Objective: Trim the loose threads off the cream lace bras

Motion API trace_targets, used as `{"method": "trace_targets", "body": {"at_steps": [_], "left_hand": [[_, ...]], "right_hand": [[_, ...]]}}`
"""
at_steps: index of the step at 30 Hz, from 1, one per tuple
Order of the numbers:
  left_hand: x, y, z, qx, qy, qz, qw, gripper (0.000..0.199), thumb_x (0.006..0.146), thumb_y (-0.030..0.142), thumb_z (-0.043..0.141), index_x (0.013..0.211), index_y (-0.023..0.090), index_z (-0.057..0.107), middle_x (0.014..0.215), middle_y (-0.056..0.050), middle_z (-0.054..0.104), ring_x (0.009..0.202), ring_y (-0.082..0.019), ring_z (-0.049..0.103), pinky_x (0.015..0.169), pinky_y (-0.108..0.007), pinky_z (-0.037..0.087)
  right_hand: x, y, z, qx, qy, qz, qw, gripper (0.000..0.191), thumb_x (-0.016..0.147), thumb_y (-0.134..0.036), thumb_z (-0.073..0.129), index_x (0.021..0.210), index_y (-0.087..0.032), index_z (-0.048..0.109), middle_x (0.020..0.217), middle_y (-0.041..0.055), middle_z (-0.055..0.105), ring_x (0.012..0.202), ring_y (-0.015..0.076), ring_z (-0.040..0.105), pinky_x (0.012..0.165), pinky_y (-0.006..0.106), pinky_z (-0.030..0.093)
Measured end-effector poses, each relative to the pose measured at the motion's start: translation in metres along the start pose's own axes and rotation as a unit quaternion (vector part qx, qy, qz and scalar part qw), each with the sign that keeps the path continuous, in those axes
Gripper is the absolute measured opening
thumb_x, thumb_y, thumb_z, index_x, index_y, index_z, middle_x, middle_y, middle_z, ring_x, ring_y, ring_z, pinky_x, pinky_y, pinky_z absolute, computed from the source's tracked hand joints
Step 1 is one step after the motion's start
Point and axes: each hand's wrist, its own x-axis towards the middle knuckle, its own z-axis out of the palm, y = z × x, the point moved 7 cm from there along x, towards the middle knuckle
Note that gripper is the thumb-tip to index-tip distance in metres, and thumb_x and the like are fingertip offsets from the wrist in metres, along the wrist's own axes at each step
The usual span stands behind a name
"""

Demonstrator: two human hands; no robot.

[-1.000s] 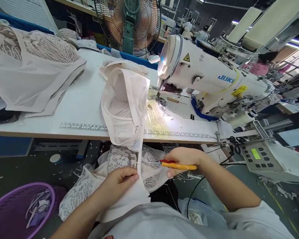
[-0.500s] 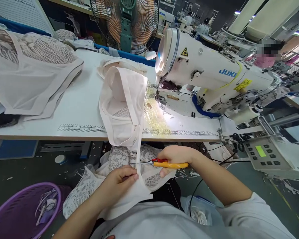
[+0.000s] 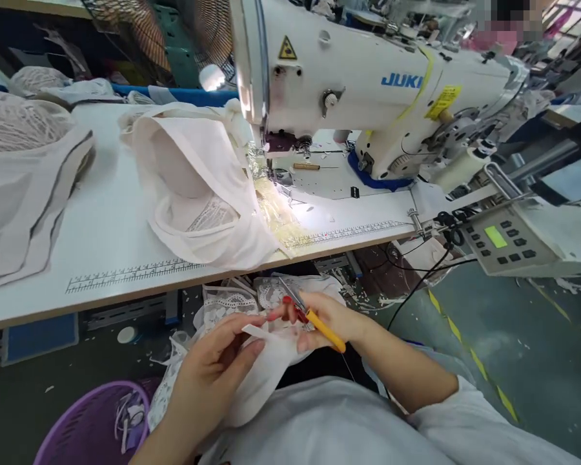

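Observation:
Over my lap, my left hand [image 3: 223, 361] pinches a pale fabric piece [image 3: 271, 368] with a narrow strap end standing up from it. My right hand [image 3: 319, 320] holds scissors [image 3: 325, 329] with orange and red handles, the blades pointing up and left, and its fingers also touch the fabric's right side. White lace garments [image 3: 227, 305] lie on the lap beneath my hands. A pale bra [image 3: 193, 187] rests on the table edge in front, apart from both hands.
A white JUKI sewing machine [image 3: 348, 84] stands on the white table [image 3: 111, 213] with a printed ruler. More pale garments [image 3: 19, 194] are stacked at left. A fan [image 3: 174, 45] is behind. A purple basket [image 3: 87, 420] stands on the floor, and a control box [image 3: 508, 239] is at right.
The view has shifted right and closer to the table. The strap that ran from the table bra to my left hand now has a free end, and the scissors have tilted upward.

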Motion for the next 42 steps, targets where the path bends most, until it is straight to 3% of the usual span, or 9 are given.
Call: {"method": "trace_targets", "body": {"at_steps": [3,8,11,16,24,28,32,38,42], "left_hand": [[0.002,0.003,0.008,0.064,0.010,0.016,0.998,0.024,0.070,0.027,0.061,0.094,0.026,0.063,0.082,-0.001,0.063,0.064,-0.013,0.058,0.058,-0.023,0.049],[0.009,-0.018,0.014,0.071,0.051,-0.045,0.995,0.050,0.069,0.035,0.061,0.114,0.023,0.045,0.084,-0.002,0.058,0.071,-0.015,0.060,0.056,-0.025,0.051],[0.015,-0.025,0.020,0.074,0.028,-0.063,0.995,0.040,0.066,0.039,0.061,0.100,0.020,0.051,0.083,-0.004,0.061,0.073,-0.018,0.062,0.063,-0.031,0.052],[0.021,-0.013,0.023,0.173,0.012,0.018,0.985,0.016,0.069,0.036,0.056,0.071,0.021,0.060,0.079,-0.004,0.062,0.073,-0.018,0.059,0.067,-0.031,0.050],[0.022,-0.003,0.023,0.216,0.019,0.048,0.975,0.014,0.071,0.031,0.053,0.075,0.020,0.063,0.083,-0.004,0.062,0.071,-0.017,0.060,0.062,-0.027,0.050],[0.020,-0.004,0.024,0.219,0.030,0.061,0.973,0.014,0.073,0.030,0.053,0.073,0.021,0.063,0.085,-0.004,0.062,0.078,-0.017,0.060,0.067,-0.027,0.049],[0.019,-0.007,0.023,0.193,0.033,0.049,0.980,0.011,0.074,0.029,0.054,0.072,0.020,0.061,0.083,-0.003,0.061,0.069,-0.015,0.058,0.063,-0.025,0.048],[0.017,-0.009,0.022,0.156,0.025,0.009,0.987,0.012,0.075,0.029,0.053,0.069,0.020,0.060,0.084,-0.002,0.060,0.071,-0.015,0.058,0.063,-0.025,0.047],[0.017,-0.010,0.022,0.132,0.025,-0.006,0.991,0.010,0.073,0.028,0.056,0.071,0.020,0.061,0.085,-0.003,0.060,0.074,-0.016,0.058,0.065,-0.026,0.048]], "right_hand": [[-0.008,0.006,0.006,0.066,0.049,0.005,0.997,0.039,0.065,-0.049,0.066,0.069,-0.020,0.041,0.075,0.0008,0.051,0.066,0.0126,0.049,0.061,0.026,0.042],[-0.022,0.003,-0.012,-0.032,0.170,0.020,0.985,0.035,0.066,-0.045,0.065,0.067,-0.019,0.041,0.059,-0.0046,0.038,0.054,0.0094,0.034,0.047,0.020,0.033],[-0.025,0.001,-0.019,-0.096,0.207,0.031,0.973,0.034,0.067,-0.045,0.063,0.066,-0.019,0.041,0.060,-0.0038,0.037,0.054,0.0097,0.033,0.047,0.021,0.032],[-0.027,0.006,-0.021,-0.193,0.243,0.026,0.950,0.029,0.070,-0.039,0.059,0.062,-0.019,0.039,0.059,-0.0040,0.036,0.053,0.0098,0.033,0.047,0.021,0.031],[-0.028,-0.002,-0.021,-0.333,0.255,-0.024,0.907,0.028,0.068,-0.023,0.052,0.058,-0.021,0.027,0.056,-0.0040,0.034,0.052,0.0106,0.030,0.047,0.023,0.024],[-0.030,-0.003,-0.025,-0.278,0.241,-0.010,0.930,0.024,0.070,-0.027,0.055,0.061,-0.021,0.033,0.060,-0.0030,0.037,0.054,0.0113,0.034,0.049,0.023,0.030],[-0.034,0.007,-0.025,-0.150,0.205,0.045,0.966,0.017,0.072,-0.029,0.054,0.070,-0.019,0.041,0.069,0.0000,0.046,0.058,0.0116,0.041,0.051,0.023,0.035],[-0.036,0.023,-0.028,-0.063,0.237,0.109,0.963,0.028,0.067,-0.034,0.063,0.069,-0.020,0.039,0.065,-0.0032,0.043,0.054,0.0091,0.037,0.049,0.022,0.034],[-0.036,0.025,-0.029,-0.016,0.249,0.097,0.964,0.033,0.064,-0.040,0.068,0.073,-0.020,0.043,0.065,-0.0032,0.043,0.054,0.0093,0.037,0.049,0.022,0.035]]}}
